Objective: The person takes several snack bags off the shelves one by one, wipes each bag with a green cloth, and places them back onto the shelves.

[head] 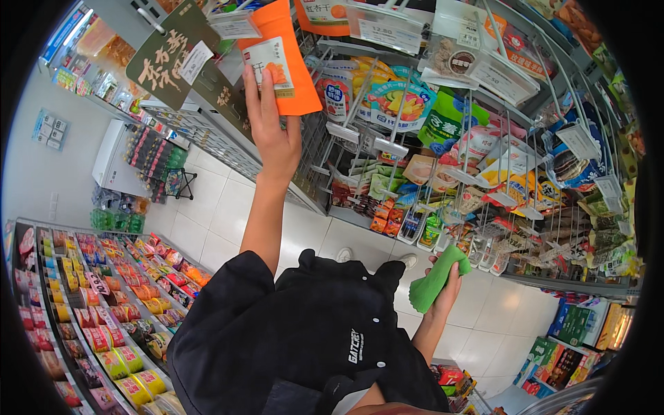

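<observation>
My left hand [274, 137] reaches up to the rack and holds an orange snack pouch [306, 85] near its lower edge. Two fingers lie across the pouch's pale label, while another passes behind the bottom edge. A price tag holder [234, 25] overlaps the pouch's top left. Down by my waist on the other side, my right hand [447, 294] grips a folded green cloth [436, 280], its fingers partly hidden by the fabric.
Metal hooks with price tags [342, 132] jut out around bagged snacks [399, 104]. A dark green sign [168, 57] hangs left of the pouch. Behind me at left stands a shelf of packaged tubs [106, 337]. Bottled drinks [150, 161] stand by a white cabinet [111, 155].
</observation>
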A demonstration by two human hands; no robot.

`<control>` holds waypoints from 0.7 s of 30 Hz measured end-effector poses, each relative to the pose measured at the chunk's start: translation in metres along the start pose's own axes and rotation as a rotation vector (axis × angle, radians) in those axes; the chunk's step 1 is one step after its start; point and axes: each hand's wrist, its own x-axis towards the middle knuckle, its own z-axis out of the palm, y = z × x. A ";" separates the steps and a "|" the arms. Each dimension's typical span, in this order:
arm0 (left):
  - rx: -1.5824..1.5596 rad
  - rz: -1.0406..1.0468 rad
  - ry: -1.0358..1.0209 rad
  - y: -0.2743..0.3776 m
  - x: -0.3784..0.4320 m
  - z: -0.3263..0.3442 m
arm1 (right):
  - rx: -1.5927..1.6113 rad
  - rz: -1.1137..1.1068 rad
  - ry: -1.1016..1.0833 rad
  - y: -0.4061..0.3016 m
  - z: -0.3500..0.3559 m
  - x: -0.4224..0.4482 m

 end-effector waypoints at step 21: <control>-0.093 0.032 -0.010 -0.015 0.000 -0.003 | -0.015 -0.026 0.067 0.015 0.008 -0.013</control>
